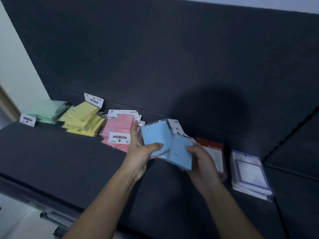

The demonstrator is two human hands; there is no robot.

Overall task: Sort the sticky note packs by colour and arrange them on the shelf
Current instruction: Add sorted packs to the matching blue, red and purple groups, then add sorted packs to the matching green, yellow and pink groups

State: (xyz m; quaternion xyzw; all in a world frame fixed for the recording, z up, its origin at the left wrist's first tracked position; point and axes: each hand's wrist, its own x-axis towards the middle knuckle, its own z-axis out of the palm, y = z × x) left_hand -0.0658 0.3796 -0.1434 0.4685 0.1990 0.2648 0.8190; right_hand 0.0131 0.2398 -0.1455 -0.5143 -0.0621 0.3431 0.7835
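Note:
On the dark shelf lie piles of sticky note packs, sorted by colour: green at the far left, then yellow, then pink. My left hand grips a blue pack with the thumb across its front. My right hand holds a second blue pack that overlaps the first. Both blue packs hover just above the shelf, right of the pink pile.
An orange-headed pack lies behind my right hand. A stack of white packs with purple borders sits further right. A dark back panel rises behind the shelf, and a dark side panel closes it on the right.

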